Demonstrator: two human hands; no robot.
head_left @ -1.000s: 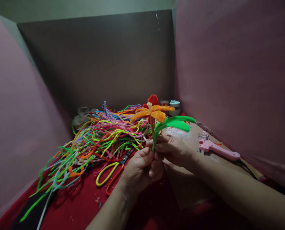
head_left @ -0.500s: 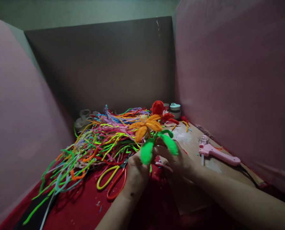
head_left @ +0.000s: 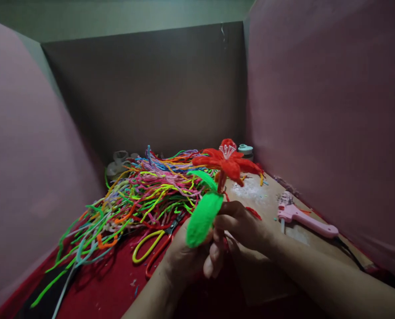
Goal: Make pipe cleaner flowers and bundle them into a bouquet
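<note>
A red pipe-cleaner flower (head_left: 231, 169) with pale stamens stands upright above my hands. Below its bloom are fuzzy green leaves (head_left: 202, 221), the larger one hanging in front of my fingers. My left hand (head_left: 184, 254) is closed around the stem below the leaves, partly behind the big leaf. From the right, my right hand (head_left: 245, 226) pinches at the same stem, just under the bloom. The stem between the fingers is hidden. Only a sliver of orange shows behind the red flower. Scissors (head_left: 149, 246) with yellow and red handles lie beside my left hand.
A large heap of colourful pipe cleaners (head_left: 151, 190) spreads over the left and back of the red cloth (head_left: 104, 283). On the right, a pink glue gun (head_left: 308, 220) rests on a brown board (head_left: 260, 199). A pale-lidded jar (head_left: 245, 150) stands behind.
The flowers have been turned in my hands: the orange one, in front before, is now almost hidden, and the red one faces forward. The left hand's fingers show lower down.
</note>
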